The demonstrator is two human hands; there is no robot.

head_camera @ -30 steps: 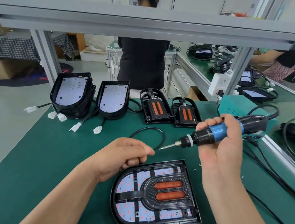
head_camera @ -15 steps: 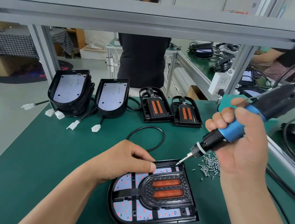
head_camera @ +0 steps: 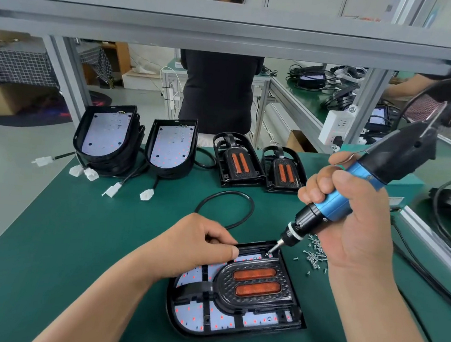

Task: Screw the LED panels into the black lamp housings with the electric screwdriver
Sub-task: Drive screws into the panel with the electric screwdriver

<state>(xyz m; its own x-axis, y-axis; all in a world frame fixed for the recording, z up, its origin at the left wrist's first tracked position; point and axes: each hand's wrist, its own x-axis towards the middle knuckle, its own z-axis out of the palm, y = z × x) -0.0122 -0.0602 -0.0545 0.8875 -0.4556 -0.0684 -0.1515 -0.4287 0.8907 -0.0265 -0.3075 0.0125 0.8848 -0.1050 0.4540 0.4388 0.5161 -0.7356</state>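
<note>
Green matting [head_camera: 49, 237] covers the bench across most of the frame, under a grey metal frame [head_camera: 231, 26] running along the top. Both bare forearms rise from the bottom edge, the left slanting up from the lower left and the right coming up the right side. Between them, at lower centre, the black lamp housing [head_camera: 232, 332] lies flat on the matting, with its white LED panel [head_camera: 192, 315] seated inside beneath black ribs and two orange reflectors. At upper left, a stack of housings [head_camera: 107, 138] and a second one [head_camera: 172, 144] lean with their panels showing, and two more housings with orange reflectors [head_camera: 237, 161] sit right of them. The electric screwdriver [head_camera: 368, 173] tilts steeply at centre right, its black tail up toward the upper right and its bit down-left, the tip touching the housing's upper right corner. The right hand [head_camera: 355, 236] wraps the blue barrel, fingers curled and pressed together on the far side, with the back of the hand toward the camera. The left hand [head_camera: 198, 245] rests knuckles-up on the housing's upper edge, fingers curled over the rim and the thumb laid flat along it over the panel, pinching that edge. A black cable loop [head_camera: 225, 206] lies just above this hand. White connectors [head_camera: 113, 189] trail from the stacks. Loose screws [head_camera: 315, 256] are scattered just right of the housing, partly hidden by the right hand.
</note>
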